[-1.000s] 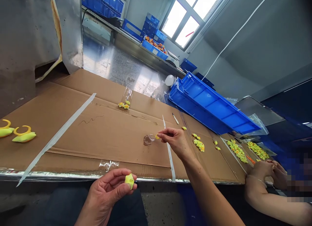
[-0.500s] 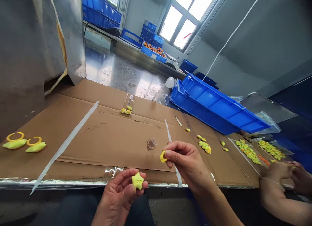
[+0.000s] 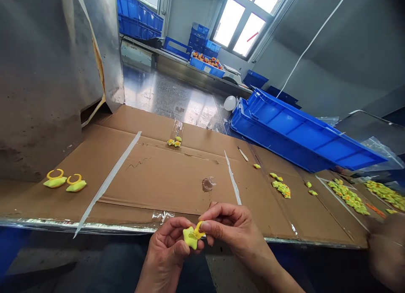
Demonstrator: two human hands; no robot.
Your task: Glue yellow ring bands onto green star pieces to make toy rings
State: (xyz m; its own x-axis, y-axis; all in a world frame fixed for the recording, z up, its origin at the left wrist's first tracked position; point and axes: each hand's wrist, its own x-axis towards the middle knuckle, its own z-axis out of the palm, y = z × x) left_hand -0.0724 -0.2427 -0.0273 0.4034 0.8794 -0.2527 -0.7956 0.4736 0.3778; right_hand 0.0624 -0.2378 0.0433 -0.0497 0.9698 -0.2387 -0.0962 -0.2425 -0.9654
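Observation:
In my left hand a small yellow-green star is pinched between thumb and fingers, its flat side facing me. My right hand grips a yellow plastic ring between thumb and forefinger. The ring's near part touches or overlaps the star; exact contact is hard to make out. Both hands are just over the front edge of the cardboard-covered bench. Behind them stands a small clear cup. Two stars with rings attached, such as this ringed star, lie at the left.
Three stars lie farther back. A knife-like tool, star clusters and a larger star pile spread rightward. Stacked blue crates stand behind. A metal housing borders the left. Another person's blurred hand is at right.
My right hand has moved left and down, bringing the ring from apart to against the star. The view has shifted, and the other person's hand is now blurred.

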